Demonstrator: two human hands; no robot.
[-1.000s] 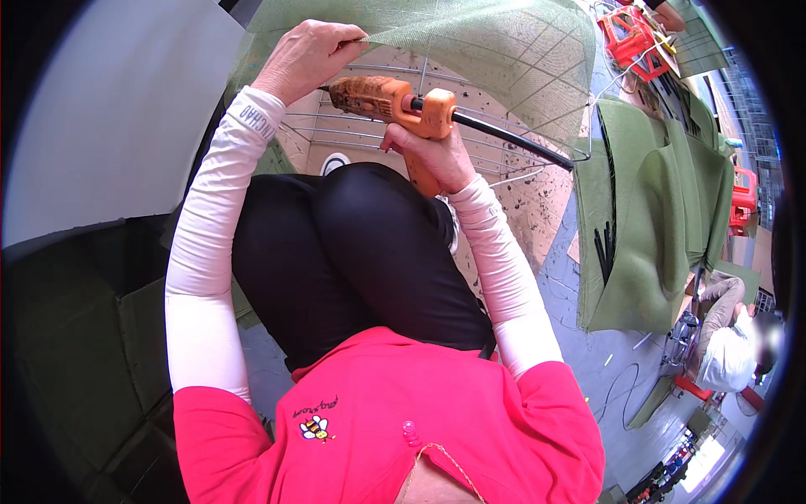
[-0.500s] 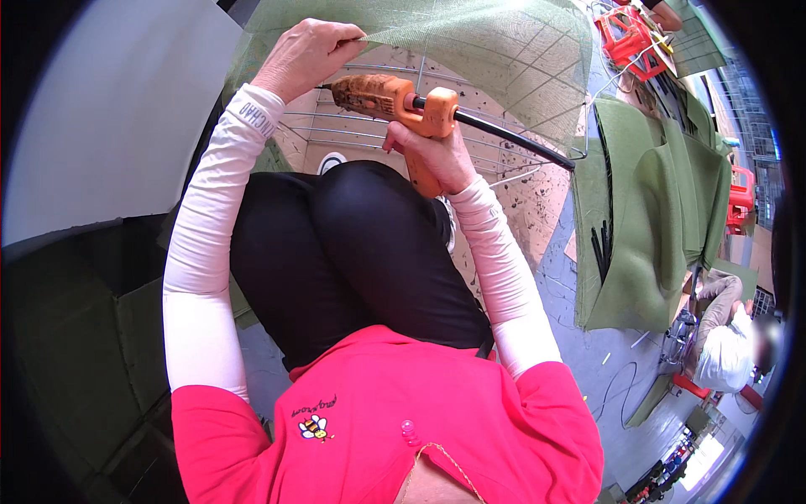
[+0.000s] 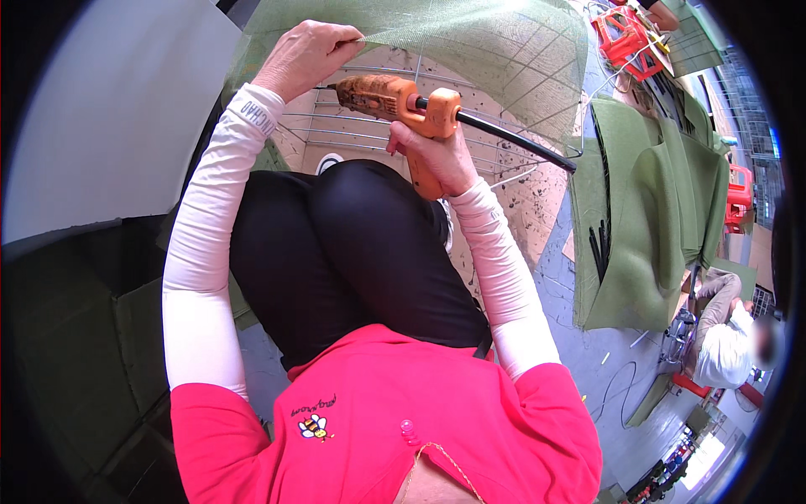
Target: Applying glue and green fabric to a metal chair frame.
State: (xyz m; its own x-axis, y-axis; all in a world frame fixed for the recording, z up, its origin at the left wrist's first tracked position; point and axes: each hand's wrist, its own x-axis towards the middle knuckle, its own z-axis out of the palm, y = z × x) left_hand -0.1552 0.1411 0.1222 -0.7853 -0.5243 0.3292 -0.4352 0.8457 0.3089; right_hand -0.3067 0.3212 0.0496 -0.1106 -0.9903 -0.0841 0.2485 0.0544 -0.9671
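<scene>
Between thumb and fingers, my left hand (image 3: 307, 55) pinches the near edge of a green mesh sheet (image 3: 495, 50), lifted over a metal wire frame (image 3: 353, 118). My right hand (image 3: 445, 158) is wrapped round the handle of an orange glue gun (image 3: 374, 97), its front half smeared with brown residue. The gun's nozzle points left, just below my left wrist and near the frame's wires. Out of its back runs a long black glue stick (image 3: 520, 144), slanting down to the right.
Brown board (image 3: 525, 197) dotted with dark bits lies under the frame. Green sheets (image 3: 646, 227) hang to the right, with black sticks (image 3: 599, 245) beside them. Red stools (image 3: 623, 35) stand farther off. A seated person (image 3: 724, 357) is at the right; a pale panel (image 3: 109, 109) rises at left.
The glue gun and my right hand have shifted very slightly to the right. My left hand keeps its pinch on the mesh at nearly the same place.
</scene>
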